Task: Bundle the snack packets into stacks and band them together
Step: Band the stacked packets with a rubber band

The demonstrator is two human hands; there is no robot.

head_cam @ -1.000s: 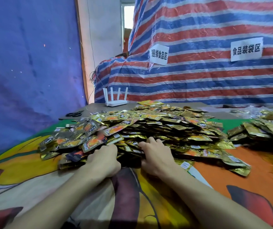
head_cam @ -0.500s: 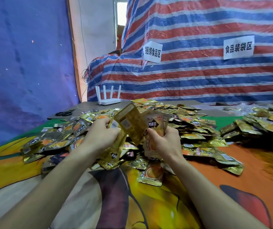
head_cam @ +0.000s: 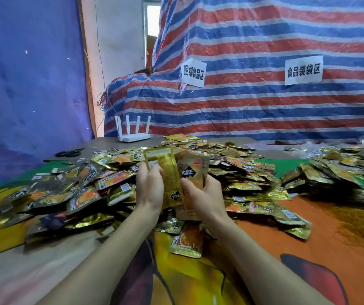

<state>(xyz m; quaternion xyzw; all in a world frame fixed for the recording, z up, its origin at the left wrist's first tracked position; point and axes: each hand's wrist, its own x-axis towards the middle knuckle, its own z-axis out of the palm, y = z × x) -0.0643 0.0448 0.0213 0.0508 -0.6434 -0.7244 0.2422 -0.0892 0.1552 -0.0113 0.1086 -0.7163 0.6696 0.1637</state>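
A wide heap of gold and orange snack packets (head_cam: 101, 186) covers the middle of the table. Above its near edge, both hands hold a small upright stack of packets (head_cam: 172, 170) between them. My left hand (head_cam: 149, 188) grips the gold packets on the stack's left side. My right hand (head_cam: 207, 194) grips the packets on the right, one showing a black diamond label. A single loose packet (head_cam: 187, 241) lies flat on the cloth just below my hands.
A second heap of packets (head_cam: 330, 172) lies at the right. The table wears a colourful printed cloth (head_cam: 308, 249). Black scissors (head_cam: 69, 153) and a white router (head_cam: 133, 136) sit at the far left edge. A striped tarp (head_cam: 264, 106) with two paper signs stands behind.
A second ago both hands were dug into the heap's near edge. They lifted packets up, and the two handfuls have now been brought together upright into one stack.
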